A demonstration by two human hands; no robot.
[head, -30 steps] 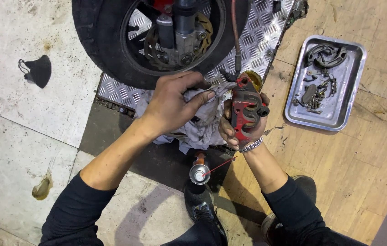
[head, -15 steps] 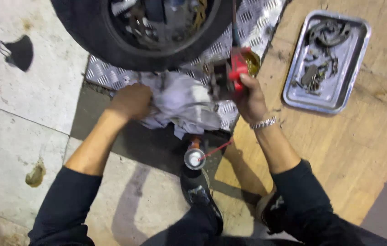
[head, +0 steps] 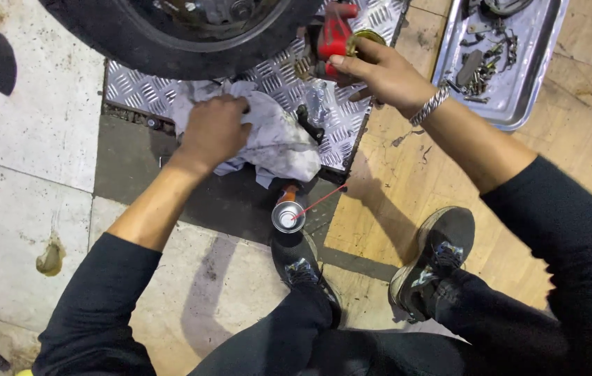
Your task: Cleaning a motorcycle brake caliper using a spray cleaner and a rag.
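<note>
Our left hand (head: 214,131) gripped the white rag (head: 275,139) under the tyre (head: 129,42); our right hand (head: 379,69) held the red part (head: 334,35) beside it. We could have dropped it, knocking the spray can (head: 287,216) over

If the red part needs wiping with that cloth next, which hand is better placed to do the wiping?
Probably the left. The left hand already grips the white rag on the tread plate, beside the tyre. The right hand is busy holding the red part.
</note>
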